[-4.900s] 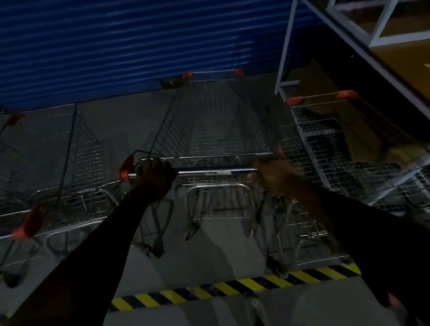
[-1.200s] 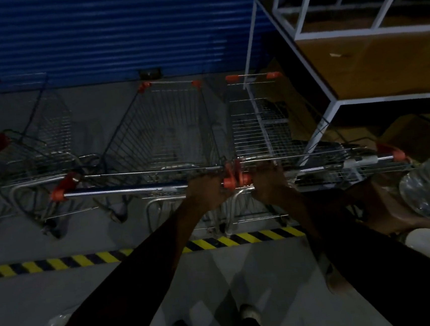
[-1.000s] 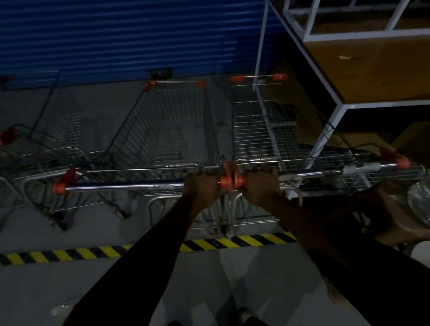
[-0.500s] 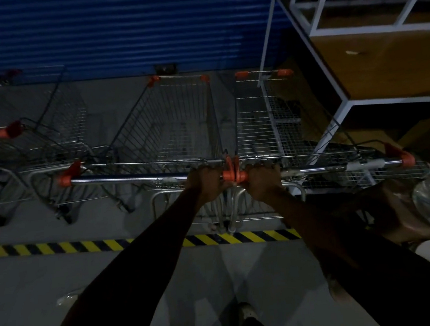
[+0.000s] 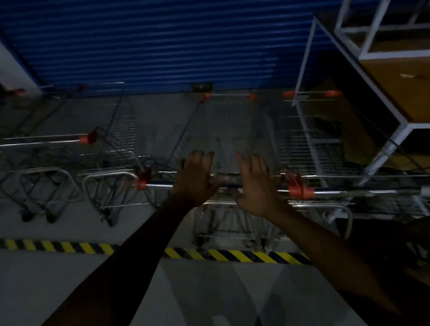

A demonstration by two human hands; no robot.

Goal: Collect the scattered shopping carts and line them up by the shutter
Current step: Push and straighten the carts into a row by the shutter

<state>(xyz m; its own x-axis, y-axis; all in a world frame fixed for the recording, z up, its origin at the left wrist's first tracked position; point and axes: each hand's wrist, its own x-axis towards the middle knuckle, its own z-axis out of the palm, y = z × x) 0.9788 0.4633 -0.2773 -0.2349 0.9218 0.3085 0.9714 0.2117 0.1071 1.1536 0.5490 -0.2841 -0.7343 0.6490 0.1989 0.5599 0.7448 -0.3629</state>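
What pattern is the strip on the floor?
The floor strip has yellow and black diagonal stripes, head view.

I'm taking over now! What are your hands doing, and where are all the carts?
Left grip: open over the middle cart handle, holding nothing.
Right grip: same, open.
Done: middle cart and right cart stand side by side, noses at the blue shutter.
To do: the left carts sit apart across a gap; probably pull them alongside.

No readable text, label, brand or number; cart handle (image 5: 158,186) just before the shutter (image 5: 157,37) too dim and blurred
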